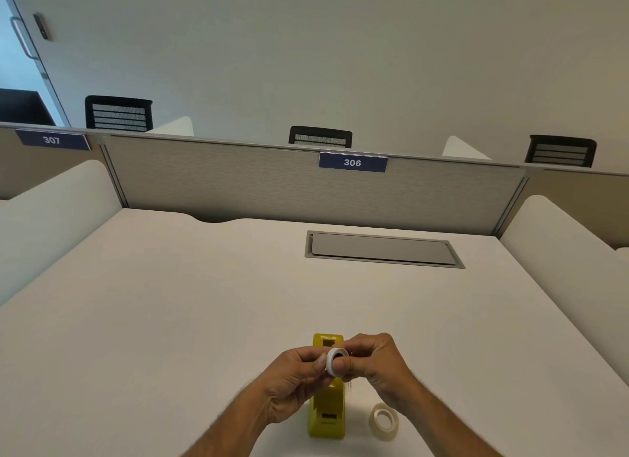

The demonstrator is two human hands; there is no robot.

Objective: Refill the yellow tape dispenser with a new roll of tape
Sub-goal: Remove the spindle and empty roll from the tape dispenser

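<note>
The yellow tape dispenser (327,409) stands on the white desk (170,320) near its front edge, lengthwise away from me. Just above its middle I hold a small white ring with a dark hole (335,361), a tape core or small roll. My left hand (294,381) pinches its left side and my right hand (374,364) grips its right side with thumb and fingers. A roll of clear tape (384,421) lies flat on the desk to the right of the dispenser, below my right wrist. My hands hide the dispenser's middle.
A grey cable hatch (383,249) is set flush into the desk farther back. A fabric partition (306,184) with a "306" label closes the far edge, white side dividers flank the desk, and black chair backs rise behind the partition.
</note>
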